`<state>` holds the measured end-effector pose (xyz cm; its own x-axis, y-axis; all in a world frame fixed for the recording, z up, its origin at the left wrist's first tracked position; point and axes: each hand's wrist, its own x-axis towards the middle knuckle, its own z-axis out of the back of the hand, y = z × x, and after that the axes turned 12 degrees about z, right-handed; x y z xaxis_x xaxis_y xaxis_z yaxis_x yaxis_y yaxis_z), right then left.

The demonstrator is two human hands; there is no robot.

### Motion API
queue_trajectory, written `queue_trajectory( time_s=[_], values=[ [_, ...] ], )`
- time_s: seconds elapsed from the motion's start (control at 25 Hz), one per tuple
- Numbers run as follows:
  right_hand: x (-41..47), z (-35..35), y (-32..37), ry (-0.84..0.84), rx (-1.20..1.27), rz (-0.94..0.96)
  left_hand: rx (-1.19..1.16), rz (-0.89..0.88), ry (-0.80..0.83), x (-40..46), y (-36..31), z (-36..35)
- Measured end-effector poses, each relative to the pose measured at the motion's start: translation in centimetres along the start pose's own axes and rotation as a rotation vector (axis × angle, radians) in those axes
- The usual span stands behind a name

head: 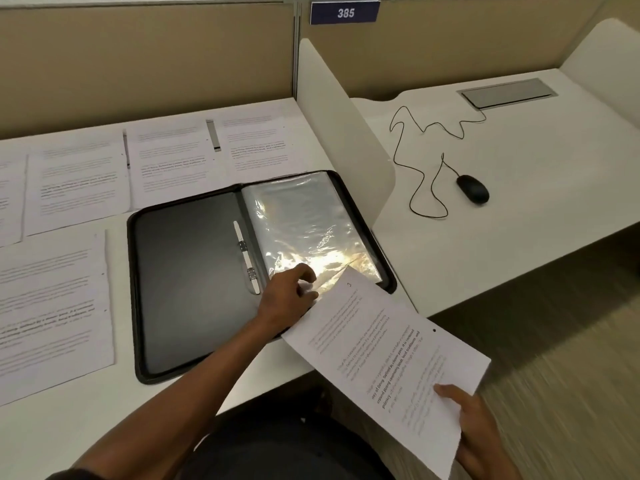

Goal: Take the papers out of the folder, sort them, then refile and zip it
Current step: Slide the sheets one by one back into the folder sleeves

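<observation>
- The folder (194,271), black with a zip round its rim, lies spread open on the desk (485,237), its right half against the white divider panel (343,133) and its near edge close to the desk's front edge.
- Papers (76,181) lie flat in a row along the back of the desk beyond the folder, and one more sheet (52,317) sits at the folder's left, toward the front edge.
- The folder's right half holds clear plastic sleeves (304,223), shiny with glare; a white fastener strip (246,258) runs down the spine.
- A printed sheet (384,362) hangs past the desk's front edge, its top corner reaching the near corner of the sleeves.
- The right hand (474,431) grips this sheet at its lower end, thumb on top and fingers curled beneath.
- The left hand (287,299) rests on the bottom corner of the sleeves, fingers curled and pinching the plastic there.
- A black mouse (472,188) with a looping cable lies on the neighbouring desk, beyond the divider.
</observation>
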<state>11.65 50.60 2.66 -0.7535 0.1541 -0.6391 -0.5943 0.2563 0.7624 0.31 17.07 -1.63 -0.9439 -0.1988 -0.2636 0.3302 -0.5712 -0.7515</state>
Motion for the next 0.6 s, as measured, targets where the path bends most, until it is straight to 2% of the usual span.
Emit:
queue_trajectory(
  time_s=[0.08, 0.24, 0.44, 0.52, 0.6],
  values=[
    [-0.5, -0.7, 0.1, -0.047, 0.006, 0.035, 0.107, -0.14, 0.007, -0.3, -0.1, 0.3],
    [-1.2, -2.2, -0.3, -0.076, 0.023, 0.063, 0.485, -0.399, 0.102, 0.6, 0.4, 0.2],
    [-1.5, -3.7, -2.2, -0.111, 0.002, 0.1, 0.683, -0.472, 0.085, 0.4, 0.9, -0.9],
    [-1.6, -4.1, -3.0, -0.147, -0.108, 0.146, 0.702, -0.49, 0.041, -0.1, 1.1, -1.2],
    [-1.8, -4.2, -3.5, -0.3, -0.307, 0.244, 0.708, -0.487, 0.011, -0.5, 1.5, -1.4]
  ],
)
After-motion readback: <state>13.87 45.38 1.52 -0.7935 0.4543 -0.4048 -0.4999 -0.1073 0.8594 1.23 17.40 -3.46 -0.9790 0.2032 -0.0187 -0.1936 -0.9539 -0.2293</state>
